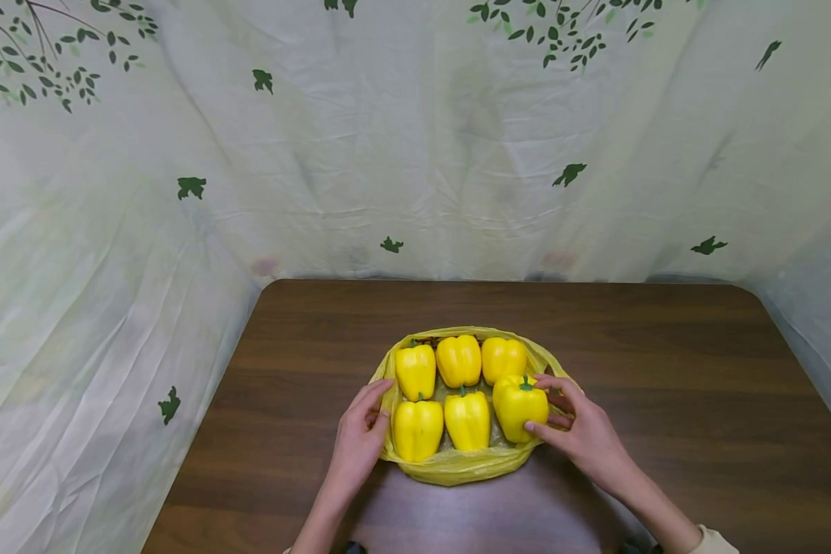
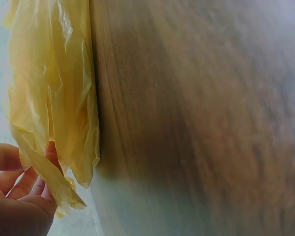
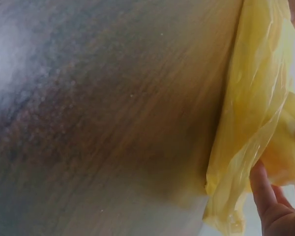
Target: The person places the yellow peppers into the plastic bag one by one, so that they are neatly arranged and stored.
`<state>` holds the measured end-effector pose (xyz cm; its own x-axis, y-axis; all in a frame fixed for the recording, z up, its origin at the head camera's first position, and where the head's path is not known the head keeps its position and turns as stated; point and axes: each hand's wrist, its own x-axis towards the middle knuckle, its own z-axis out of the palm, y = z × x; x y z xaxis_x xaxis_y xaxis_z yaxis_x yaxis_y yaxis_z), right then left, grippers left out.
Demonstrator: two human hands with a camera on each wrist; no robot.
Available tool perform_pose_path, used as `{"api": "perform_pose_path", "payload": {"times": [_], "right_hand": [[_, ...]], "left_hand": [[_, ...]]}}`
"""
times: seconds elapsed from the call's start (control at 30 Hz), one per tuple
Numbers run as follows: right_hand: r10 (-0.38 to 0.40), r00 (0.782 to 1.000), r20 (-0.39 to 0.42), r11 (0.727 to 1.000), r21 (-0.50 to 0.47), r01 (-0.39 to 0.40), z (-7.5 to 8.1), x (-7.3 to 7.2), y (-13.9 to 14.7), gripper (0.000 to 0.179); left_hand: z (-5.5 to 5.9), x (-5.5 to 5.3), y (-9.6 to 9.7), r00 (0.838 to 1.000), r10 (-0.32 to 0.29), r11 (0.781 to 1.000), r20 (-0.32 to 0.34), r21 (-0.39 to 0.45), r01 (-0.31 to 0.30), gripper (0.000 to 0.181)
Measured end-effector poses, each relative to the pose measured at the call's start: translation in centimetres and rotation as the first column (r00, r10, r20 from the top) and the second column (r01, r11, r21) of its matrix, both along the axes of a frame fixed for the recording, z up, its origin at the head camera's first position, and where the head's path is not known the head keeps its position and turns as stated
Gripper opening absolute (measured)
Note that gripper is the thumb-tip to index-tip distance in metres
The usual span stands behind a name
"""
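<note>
A yellow plastic bag lies spread with its mouth rolled open, holding several yellow bell peppers in two rows. My right hand grips the bell pepper at the near right, thumb on its near side and fingers at its far side; this pepper sits higher than its neighbours. The left hand holds the bag's left rim, and the left wrist view shows its fingers around the loose plastic. In the right wrist view the thumb is beside the bag's edge, with the pepper partly behind the plastic.
The bag rests on a dark brown wooden table with rounded far corners. Behind and at the sides hangs a pale cloth printed with green leaves.
</note>
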<state>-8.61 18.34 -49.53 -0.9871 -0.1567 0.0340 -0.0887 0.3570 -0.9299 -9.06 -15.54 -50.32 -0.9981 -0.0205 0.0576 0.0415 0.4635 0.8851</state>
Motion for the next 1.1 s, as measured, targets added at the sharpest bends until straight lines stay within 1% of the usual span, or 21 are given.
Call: {"api": "perform_pose_path", "payload": {"times": [0.2,0.47,0.7,0.87,1.0,1.1], "right_hand": [[0.035,0.999,-0.03,0.998,0.06,-0.033,-0.5,0.0,-0.2,0.056],[0.062,0.997,-0.054,0.997,0.059,-0.058,-0.7,0.0,-0.2,0.056],[0.092,0.994,-0.06,0.99,0.11,-0.085,-0.5,-0.3,-0.2,0.055],[0.13,0.991,-0.029,0.981,0.147,-0.124,-0.3,-0.7,0.0,0.054],[0.16,0.987,0.026,0.973,0.166,-0.162,0.1,-1.3,0.1,0.055],[0.162,0.985,0.066,0.963,0.207,-0.172,0.3,-1.7,0.1,0.056]], "left_hand": [[0.0,0.0,0.0,1.0,-0.002,1.0,-0.015,0.006,0.002,0.045],[0.0,0.0,0.1,1.0,0.002,1.0,-0.018,0.0,-0.002,0.045],[-0.1,0.0,0.0,1.0,0.004,1.0,-0.017,0.002,-0.004,0.044],[-0.1,0.0,0.0,1.0,0.004,1.0,-0.011,0.01,-0.004,0.045],[-0.1,0.0,0.0,1.0,0.006,1.0,-0.005,0.012,-0.006,0.046],[-0.1,0.0,0.0,1.0,0.007,1.0,-0.006,0.017,-0.007,0.046]]}}
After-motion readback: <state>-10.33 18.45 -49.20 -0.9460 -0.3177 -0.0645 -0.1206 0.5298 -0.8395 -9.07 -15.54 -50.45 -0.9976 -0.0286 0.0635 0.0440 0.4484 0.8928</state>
